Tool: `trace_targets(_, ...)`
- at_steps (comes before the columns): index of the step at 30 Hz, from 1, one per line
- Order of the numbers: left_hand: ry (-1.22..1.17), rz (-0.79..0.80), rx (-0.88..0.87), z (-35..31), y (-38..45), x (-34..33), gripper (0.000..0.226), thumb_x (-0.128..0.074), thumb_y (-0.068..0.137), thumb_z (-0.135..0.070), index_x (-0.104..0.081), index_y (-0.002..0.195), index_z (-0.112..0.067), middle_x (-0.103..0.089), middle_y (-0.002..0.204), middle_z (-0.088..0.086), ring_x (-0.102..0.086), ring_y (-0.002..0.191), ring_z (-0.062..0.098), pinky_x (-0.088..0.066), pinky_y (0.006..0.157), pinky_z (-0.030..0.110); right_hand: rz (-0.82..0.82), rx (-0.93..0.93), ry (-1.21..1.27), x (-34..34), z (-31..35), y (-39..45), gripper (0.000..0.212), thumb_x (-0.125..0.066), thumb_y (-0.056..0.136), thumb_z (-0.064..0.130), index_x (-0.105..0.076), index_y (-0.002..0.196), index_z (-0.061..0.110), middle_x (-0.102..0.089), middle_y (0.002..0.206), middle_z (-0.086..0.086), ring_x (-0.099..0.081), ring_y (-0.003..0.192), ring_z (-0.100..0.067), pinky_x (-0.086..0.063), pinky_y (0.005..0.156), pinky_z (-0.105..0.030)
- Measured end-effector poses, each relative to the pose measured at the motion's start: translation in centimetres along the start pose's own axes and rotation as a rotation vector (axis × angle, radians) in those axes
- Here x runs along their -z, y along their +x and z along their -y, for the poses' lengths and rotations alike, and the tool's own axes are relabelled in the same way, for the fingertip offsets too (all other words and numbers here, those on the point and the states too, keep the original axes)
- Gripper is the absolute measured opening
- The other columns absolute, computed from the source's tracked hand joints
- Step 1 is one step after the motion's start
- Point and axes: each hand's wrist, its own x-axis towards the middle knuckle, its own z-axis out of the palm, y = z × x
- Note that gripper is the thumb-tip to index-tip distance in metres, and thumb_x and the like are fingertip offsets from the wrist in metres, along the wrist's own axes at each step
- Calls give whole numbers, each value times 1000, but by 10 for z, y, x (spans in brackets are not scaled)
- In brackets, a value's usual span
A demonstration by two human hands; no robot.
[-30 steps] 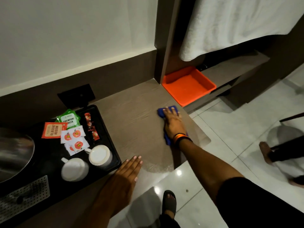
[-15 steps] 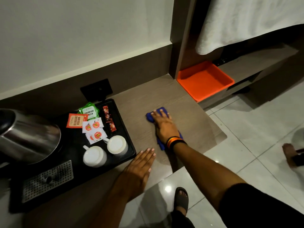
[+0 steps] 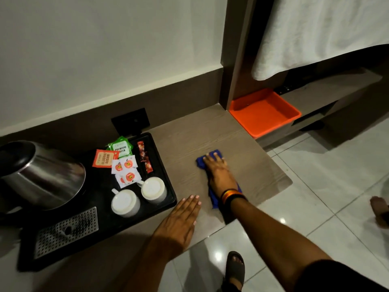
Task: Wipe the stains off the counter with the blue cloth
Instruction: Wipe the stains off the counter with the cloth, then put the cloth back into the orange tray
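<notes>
The blue cloth (image 3: 201,162) lies flat on the grey wood-grain counter (image 3: 189,135), mostly covered by my right hand (image 3: 219,171), which presses down on it with fingers spread; blue edges show past the fingertips and by the wrist. My left hand (image 3: 181,220) rests palm down and empty on the counter's front edge, just right of the black tray (image 3: 162,165). No stain is plainly visible on the counter surface.
The black tray holds two upturned white cups (image 3: 152,189), tea and sugar sachets (image 3: 124,163), a steel kettle (image 3: 42,175) and a drip grate (image 3: 67,230). An orange bin (image 3: 265,112) sits beyond the counter's right end. A white towel (image 3: 315,32) hangs above. Another person's foot (image 3: 379,209) stands on the tiled floor.
My right hand and the cloth have slid left along the counter, away from the orange bin toward the tray. The view has shifted left, bringing the kettle in. My left hand stays planted.
</notes>
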Motion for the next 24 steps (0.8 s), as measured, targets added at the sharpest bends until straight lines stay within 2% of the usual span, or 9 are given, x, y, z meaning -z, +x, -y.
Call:
trace_targets(2, 30, -10, 67, -14, 17, 14, 66, -35, 102, -21, -32, 165, -6, -28, 174, 14, -29, 161, 28, -37, 127, 49, 44, 98, 3, -12, 14, -29, 67, -49, 90, -2, -39, 153, 18, -31, 164, -1, -19, 155, -22, -9, 126, -33)
trace_targets(4, 22, -127, 128, -30, 42, 35, 67, -37, 100, -16, -32, 165, -5, -28, 174, 13, -26, 162, 27, -25, 131, 45, 70, 135, 46, -11, 13, -58, 67, -49, 89, -1, -38, 154, 17, -33, 163, 0, -20, 155, -19, -10, 126, -30)
trace_targets(7, 59, -282, 174, -42, 76, 92, 73, -54, 94, -2, -32, 164, -1, -25, 174, 16, -23, 163, 30, -5, 133, 38, 36, 44, 104, 14, 11, -74, 66, -50, 92, 1, -37, 154, 19, -30, 164, 2, -21, 155, -17, -8, 126, -23)
trace_targets(10, 133, -356, 167, -40, 98, 146, 79, -59, 97, -2, -23, 167, -4, -16, 176, 14, -14, 164, 29, 6, 132, 35, -43, -4, 90, 48, 21, -61, 73, -50, 91, -3, -30, 157, 23, -24, 166, 3, -16, 155, -13, -7, 128, -27)
trace_targets(13, 179, -457, 214, -46, 110, 195, 75, -51, 107, -8, -7, 167, -9, -1, 176, 10, 0, 165, 25, 9, 134, 37, -123, -15, 83, 93, 42, -43, 83, -50, 87, -9, -27, 157, 29, -20, 167, 6, -13, 155, -12, -8, 129, -35)
trace_targets(17, 231, -558, 217, -52, 129, 238, 66, -34, 115, -19, 5, 167, -12, 9, 177, 8, 10, 165, 23, 11, 131, 37, -139, -71, 105, 119, 45, -47, 80, -48, 90, -7, -28, 154, 36, -19, 167, 8, -13, 155, -13, -9, 128, -40)
trace_targets(24, 243, -593, 238, -59, 171, 233, 65, -33, 116, -20, 9, 164, -13, 13, 174, 7, 15, 162, 21, 10, 131, 36, -180, -116, 47, 155, 17, -33, 76, -48, 91, -8, -30, 155, 29, -22, 167, 2, -15, 156, -18, -12, 128, -44)
